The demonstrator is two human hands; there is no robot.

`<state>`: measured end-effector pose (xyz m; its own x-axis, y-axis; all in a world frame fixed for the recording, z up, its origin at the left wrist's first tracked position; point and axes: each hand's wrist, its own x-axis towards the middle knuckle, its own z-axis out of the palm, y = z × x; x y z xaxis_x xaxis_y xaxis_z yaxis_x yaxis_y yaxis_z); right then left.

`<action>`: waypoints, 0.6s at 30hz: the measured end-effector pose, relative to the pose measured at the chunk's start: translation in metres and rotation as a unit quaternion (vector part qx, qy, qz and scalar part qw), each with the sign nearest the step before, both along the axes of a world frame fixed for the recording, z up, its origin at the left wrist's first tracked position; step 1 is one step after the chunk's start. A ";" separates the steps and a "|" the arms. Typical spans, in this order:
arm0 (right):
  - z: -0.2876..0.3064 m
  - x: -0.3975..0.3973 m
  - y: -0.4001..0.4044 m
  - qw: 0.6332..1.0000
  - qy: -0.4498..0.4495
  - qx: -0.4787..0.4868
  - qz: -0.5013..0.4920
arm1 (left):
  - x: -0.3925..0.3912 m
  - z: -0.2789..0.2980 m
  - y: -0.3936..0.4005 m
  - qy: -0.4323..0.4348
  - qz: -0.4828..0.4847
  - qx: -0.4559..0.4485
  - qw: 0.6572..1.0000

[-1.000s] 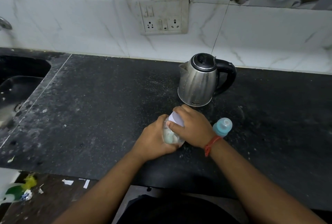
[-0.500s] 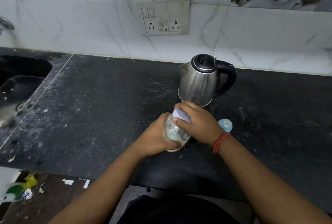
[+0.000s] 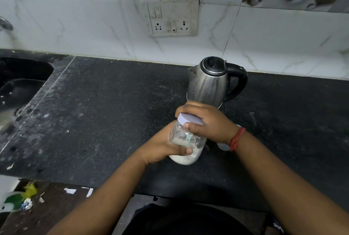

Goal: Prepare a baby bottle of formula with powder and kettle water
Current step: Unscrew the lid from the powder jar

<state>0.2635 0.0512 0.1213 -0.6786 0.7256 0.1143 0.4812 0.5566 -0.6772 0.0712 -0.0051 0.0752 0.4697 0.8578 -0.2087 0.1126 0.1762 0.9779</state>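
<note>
**On the Counter: Powder Jar Held at Body and Lid**

Over the near-centre of the dark countertop we hold a clear plastic jar with a pale lavender screw lid. The jar wall is transparent and dusted inside with white residue. White powder fills the lower part of the jar, and a pale green scoop handle shows through the wall above the powder.

The jar's long axis runs roughly upright, tilted so the lid end leans far and slightly left while the base sits nearer to us. We cannot tell whether the base touches the counter or rides just above it.

Our left hand wraps around the jar body from the left, fingers curled across its near side. Our right hand is clamped on the lid from above, thumb pressed against the lid's near edge and fingers curled over its far rim. A red thread band circles the right wrist.

Just beyond the right hand stands a steel kettle, lid closed, spout facing left and black handle to the right. A small part of the baby bottle shows on the counter beneath the right wrist; its contents cannot be judged.

A sink lies at far left. A switch panel is mounted on the tiled wall.
</note>
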 end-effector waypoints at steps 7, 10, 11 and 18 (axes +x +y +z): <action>0.008 0.008 0.016 0.992 -0.097 -0.077 -0.038 | -0.004 -0.006 0.010 0.090 0.085 0.027 0.992; 0.002 0.003 0.006 0.992 -0.070 -0.052 -0.093 | -0.003 -0.003 0.011 0.127 0.078 0.046 0.988; 0.001 0.003 0.004 0.993 -0.037 -0.064 -0.094 | -0.003 -0.003 0.012 0.130 0.080 0.048 0.987; -0.007 0.003 0.001 0.985 -0.027 -0.098 -0.143 | -0.005 -0.008 0.011 0.145 0.098 0.063 0.983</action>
<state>0.2667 0.0523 0.1143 -0.4446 0.8924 -0.0769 0.6368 0.2546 -0.7278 0.0666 0.0057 0.0672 0.2302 0.9531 -0.1967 0.3657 0.1026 0.9251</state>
